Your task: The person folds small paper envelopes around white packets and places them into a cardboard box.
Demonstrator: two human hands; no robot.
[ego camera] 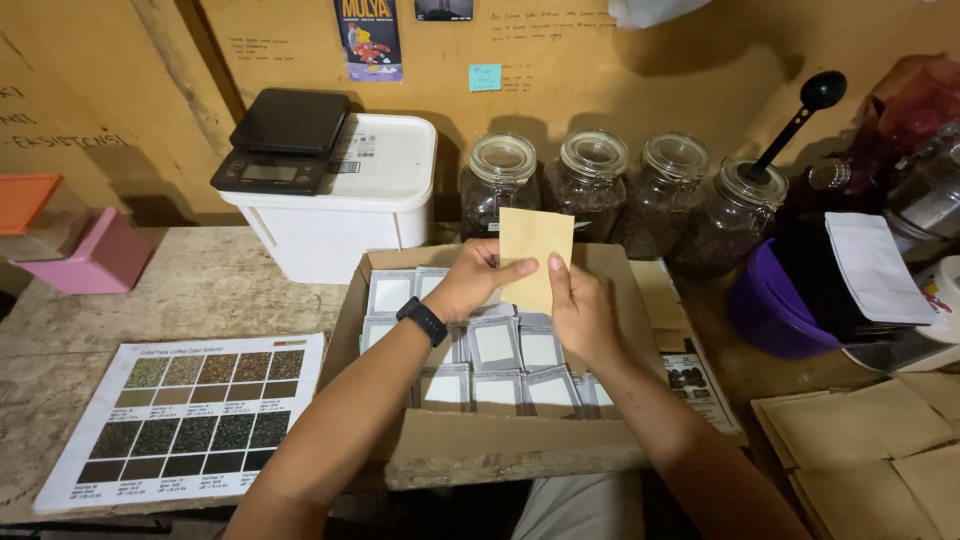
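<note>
A single view, taken from a camera worn on the person's head. It looks forward and steeply down across a wooden bench [200, 290] toward a yellow-brown wall [620, 80] that fills the top of the frame. The camera sits close: both forearms enter from the bottom edge and reach to the centre, where the left hand [470, 285] and right hand [580, 310] meet above an open cardboard box [500, 450]. The bench runs from the left edge to the right. A row of glass jars [590, 185] against the wall marks the far limit. No second view shares the scene.
</note>
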